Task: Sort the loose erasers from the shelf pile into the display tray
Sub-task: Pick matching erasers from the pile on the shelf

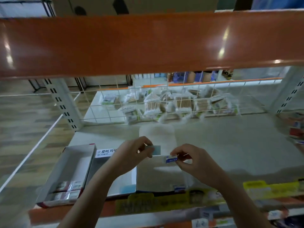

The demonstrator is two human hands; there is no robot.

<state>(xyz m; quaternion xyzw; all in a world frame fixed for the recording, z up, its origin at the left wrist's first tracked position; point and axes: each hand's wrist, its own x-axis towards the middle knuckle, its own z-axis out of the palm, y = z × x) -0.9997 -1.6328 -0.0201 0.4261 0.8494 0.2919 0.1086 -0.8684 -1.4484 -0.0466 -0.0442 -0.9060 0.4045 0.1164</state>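
Both hands hover above the white shelf near its front. My left hand (130,153) pinches a pale blue-green eraser (156,149) between thumb and fingers. My right hand (192,160) pinches a white eraser with a blue sleeve (171,159) at its right end. The two erasers sit close together, almost touching. Below them stands a white display tray (164,176); one blue-and-white eraser (179,189) lies at its front edge. A second tray (125,183) under my left forearm holds a pale blue eraser (127,189).
A red-edged open box (69,171) at the left holds wrapped packs. A wire grid (164,102) closes the shelf's back, with cotton swab packs (177,104) behind it. An orange shelf beam (148,43) hangs overhead. Yellow price labels (269,190) line the front edge. Boxes (296,130) sit at the right.
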